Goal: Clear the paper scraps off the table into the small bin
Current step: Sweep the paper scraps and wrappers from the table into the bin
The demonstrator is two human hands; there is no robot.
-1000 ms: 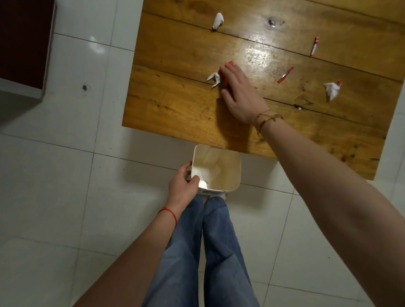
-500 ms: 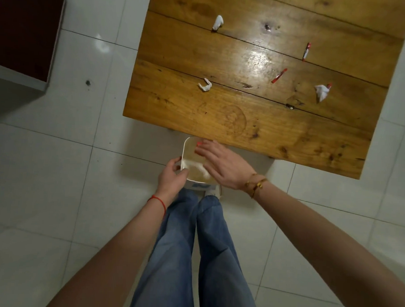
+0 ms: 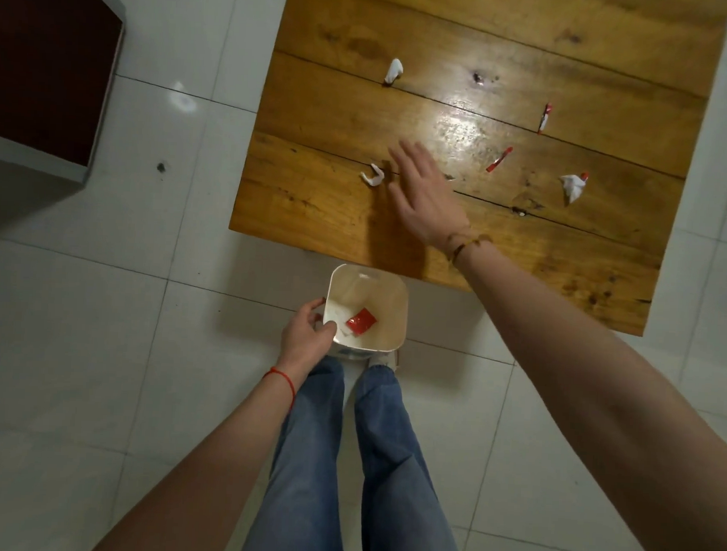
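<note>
A small cream bin (image 3: 396,306) stands on the floor just below the wooden table (image 3: 521,257); a red scrap (image 3: 361,320) and white paper lie inside it. My left hand (image 3: 307,335) grips the bin's left rim. Over the table hovers my right hand (image 3: 426,192), flat, fingers spread, holding nothing, just right of a crumpled white scrap (image 3: 373,176). Other scraps lie on the table: a white one (image 3: 393,71) further back, two thin red-and-white strips (image 3: 544,118) (image 3: 498,159), and a white wad with a red tip (image 3: 573,186) at the right.
The floor is white tile. A dark red cabinet with a grey frame (image 3: 50,74) stands at the left. My legs in blue jeans (image 3: 345,462) are right behind the bin.
My right hand took a red scrap from the table, dropped it in the bin, and has come back over the table beside the white scrap. The left hand stayed on the bin.
</note>
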